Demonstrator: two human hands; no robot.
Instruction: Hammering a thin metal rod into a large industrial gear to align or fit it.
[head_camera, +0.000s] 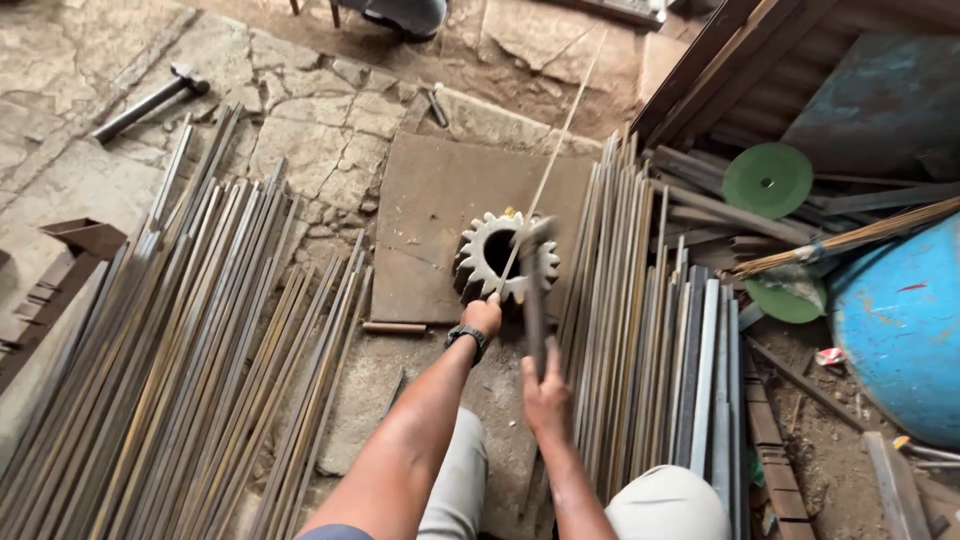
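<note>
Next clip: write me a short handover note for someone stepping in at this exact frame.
Left hand: grip shut on a thin pale metal rod lying across the large grey toothed steel gear.
Right hand: grip shut on a blurred dark-handled hammer, its head over the gear.
The gear sits on a flat brown steel plate.
Done: rod positioned on gear.
Left: cannot tell whether it has been struck.
</note>
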